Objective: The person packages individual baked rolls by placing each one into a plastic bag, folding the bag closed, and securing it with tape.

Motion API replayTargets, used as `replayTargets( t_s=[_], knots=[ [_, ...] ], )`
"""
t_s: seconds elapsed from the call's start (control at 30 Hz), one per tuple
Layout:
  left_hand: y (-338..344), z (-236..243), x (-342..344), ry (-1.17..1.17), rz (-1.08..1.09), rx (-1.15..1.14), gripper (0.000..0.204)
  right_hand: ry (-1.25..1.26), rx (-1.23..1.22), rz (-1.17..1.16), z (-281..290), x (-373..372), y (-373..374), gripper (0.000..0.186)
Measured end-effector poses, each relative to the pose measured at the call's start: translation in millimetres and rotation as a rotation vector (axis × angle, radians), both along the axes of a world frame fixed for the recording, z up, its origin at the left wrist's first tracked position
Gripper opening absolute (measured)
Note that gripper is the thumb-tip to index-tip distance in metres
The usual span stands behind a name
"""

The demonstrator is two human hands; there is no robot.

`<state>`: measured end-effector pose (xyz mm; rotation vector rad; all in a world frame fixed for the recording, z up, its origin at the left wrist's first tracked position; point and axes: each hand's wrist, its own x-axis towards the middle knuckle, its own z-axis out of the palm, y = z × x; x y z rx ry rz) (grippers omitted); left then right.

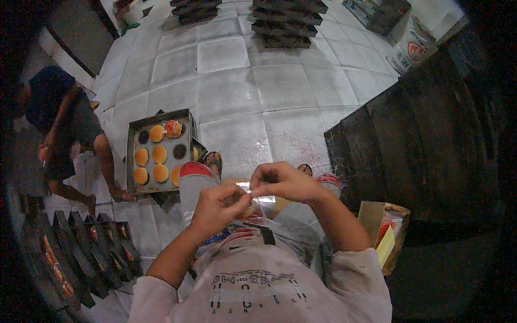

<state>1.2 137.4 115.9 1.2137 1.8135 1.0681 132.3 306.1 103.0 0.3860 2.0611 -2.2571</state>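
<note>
Clear, glossy plastic film (266, 199) lies, in the head view, just below the fingertips of both hands, above a grey-trousered lap (304, 216); the left hand (218, 207) is curled, thumb and forefinger closed in a pinch on the film's edge; the right hand (283, 182) meets it from the other side in a matching pinch, the fingertips nearly touching; exactly how the edge is folded between them is too small to tell. Beyond the left hand, farther left, a square grey metal tray (168, 144) bears round golden-brown buns (141, 156); rightward of the right hand and nearer the body stands an open brown cardboard box (368, 215). Thin film could tear or slip, I judge, if the pinches pull unevenly; the sandalled left foot (213, 159), close beside the tray, could jolt the buns if it shifts.
</note>
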Motion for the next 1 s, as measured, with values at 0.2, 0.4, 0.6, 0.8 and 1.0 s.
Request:
replayTargets(
  t_s=[0.2, 0.4, 0.6, 0.8, 1.0],
  knots=[
    [-2, 4, -6, -0.018, -0.077, 0.006, 0.016, 0.049, -0.109, 0.165, 4, -6, -14, 0.021],
    [-8, 3, -10, -0.176, 0.117, 0.016, 0.017, 0.016, -0.151, -0.079, -10, 35, 42, 0.020],
    [-15, -25, -25, -0.886, 0.646, 0.293, 0.021, -0.243, 0.492, -0.680, -49, 64, 73, 0.026],
    [-26, -25, -16, -0.788, 0.706, 0.332, 0.022, 0.105, 0.267, -0.327, -4, -46, -20, 0.018],
    [-91, -39, -63, 0.219, 0.794, 0.201, 0.011, 0.155, 0.191, -0.381, -29, -103, -48, 0.017]
  ],
)
